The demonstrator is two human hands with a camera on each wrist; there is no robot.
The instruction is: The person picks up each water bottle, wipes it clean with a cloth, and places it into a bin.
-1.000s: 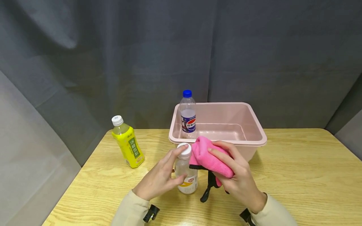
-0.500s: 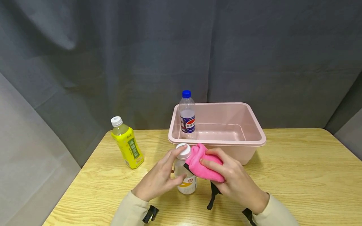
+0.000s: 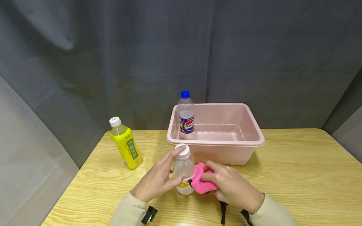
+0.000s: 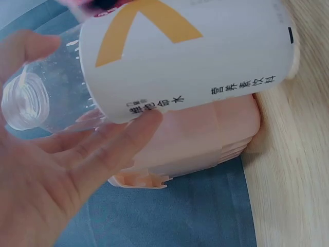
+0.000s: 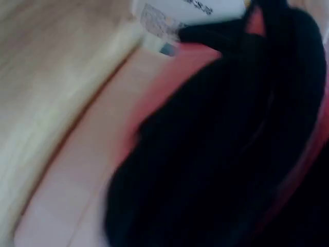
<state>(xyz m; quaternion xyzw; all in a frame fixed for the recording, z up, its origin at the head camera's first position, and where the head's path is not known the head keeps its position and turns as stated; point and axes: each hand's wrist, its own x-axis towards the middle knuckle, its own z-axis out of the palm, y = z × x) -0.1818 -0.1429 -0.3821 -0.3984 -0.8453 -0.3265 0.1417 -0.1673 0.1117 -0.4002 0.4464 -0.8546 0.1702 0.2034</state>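
Note:
A clear bottle [image 3: 181,166] with a white cap and a white and orange label stands on the table. My left hand [image 3: 156,180] holds it, with a finger on the cap and the thumb at the body; the left wrist view shows fingers behind the bottle [image 4: 190,51]. To its right my right hand [image 3: 234,186] grips a bunched pink cloth [image 3: 200,182] with black trim, pressed to the bottle's lower side. A black strap [image 3: 223,210] hangs from below that hand. Blurred black fabric [image 5: 205,149] fills much of the right wrist view.
Behind the hands stands a pink plastic tub [image 3: 220,153]. Inside it, at the left, is a bottle [image 3: 186,125] with a blue cap. A yellow-labelled bottle [image 3: 127,146] stands on the table [image 3: 294,175] at the left. A grey curtain [image 3: 152,62] hangs behind.
My right hand has moved the pink cloth down the bottle, from near the cap to the label. The left hand keeps its hold on the bottle.

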